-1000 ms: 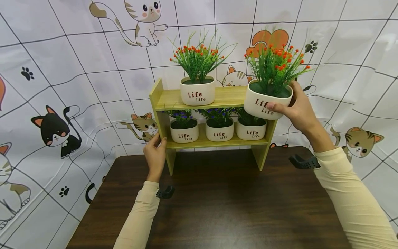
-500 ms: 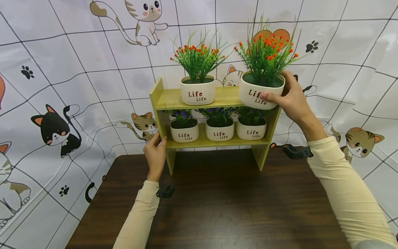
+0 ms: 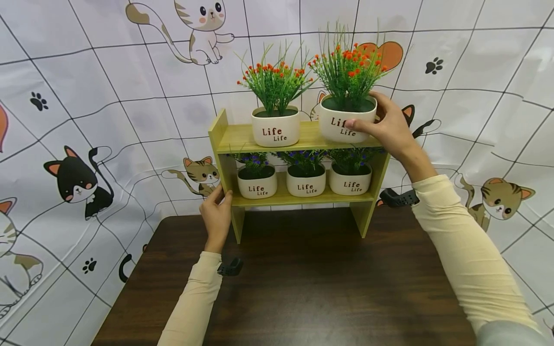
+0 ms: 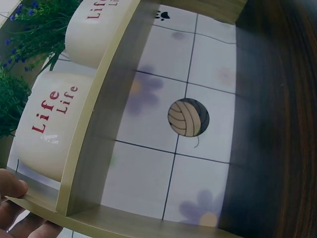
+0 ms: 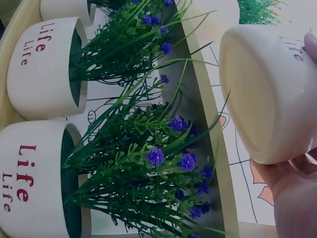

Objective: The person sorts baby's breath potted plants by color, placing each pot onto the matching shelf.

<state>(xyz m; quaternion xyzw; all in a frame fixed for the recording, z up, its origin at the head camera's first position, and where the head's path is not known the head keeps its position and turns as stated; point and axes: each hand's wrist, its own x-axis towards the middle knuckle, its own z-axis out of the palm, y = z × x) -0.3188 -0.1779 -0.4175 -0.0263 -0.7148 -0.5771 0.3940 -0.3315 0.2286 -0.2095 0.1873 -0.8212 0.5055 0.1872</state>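
Observation:
In the head view my right hand (image 3: 391, 129) grips a white "Life" flowerpot (image 3: 333, 127) with orange flowers, thumb on its front and fingers behind. The right wrist view shows the pot's bare underside (image 5: 252, 94), tipped and raised off the upper board of the wooden shelf (image 3: 309, 137). A second orange-flowered pot (image 3: 275, 129) stands on that board to the left. My left hand (image 3: 216, 216) holds the shelf's left side panel; in the left wrist view the thumb (image 4: 14, 186) is on one side, the fingers on the other.
On the lower board stand three white pots, left (image 3: 257, 185), middle (image 3: 305, 183) and right (image 3: 349, 182), with purple flowers. The shelf rests on a dark wooden table (image 3: 303, 278). Behind is a cat-print sheet (image 3: 143, 110).
My right hand has carried the orange-flowered pot leftward, over the right part of the upper board, and the pot is more level. The left hand keeps its place on the side panel.

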